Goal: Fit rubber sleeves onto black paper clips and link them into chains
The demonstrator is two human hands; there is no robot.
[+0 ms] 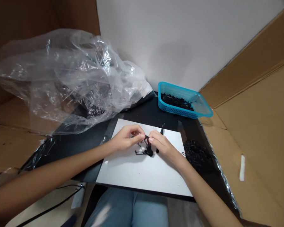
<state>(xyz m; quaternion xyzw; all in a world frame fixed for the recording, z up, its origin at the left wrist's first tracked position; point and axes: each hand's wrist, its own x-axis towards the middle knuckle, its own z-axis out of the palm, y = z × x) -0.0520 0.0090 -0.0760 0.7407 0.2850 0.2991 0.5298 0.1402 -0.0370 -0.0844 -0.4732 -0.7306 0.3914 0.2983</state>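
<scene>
A rectangular white sheet [123,171] lies on the black-topped table [144,115], directly before the person's lap, probably because small dark parts stand out better on it than on the dark surface. Over its middle is a tangle of small, thin black pieces [148,150], some with a loop shape, and both hands work at its upper end. The left hand [129,137] is curled, thumb and forefinger closed to a pinch at the tangle's edge; the right hand [162,144] meets it from the other side, its thumb and fingertips likewise drawn together on the tangle. This opposed hold seems meant to steady so slight a thing from two sides; the exact piece between the fingertips is too small to tell. Just beyond the right hand lies a slim black pointed tool [162,128], partly covered by it. A loose black heap [198,154] sits to the right, seemingly for easy reach, while the bright blue perforated plastic basket [203,110], holding dark strips [176,101], stands farther back, leaving elbow room.
</scene>
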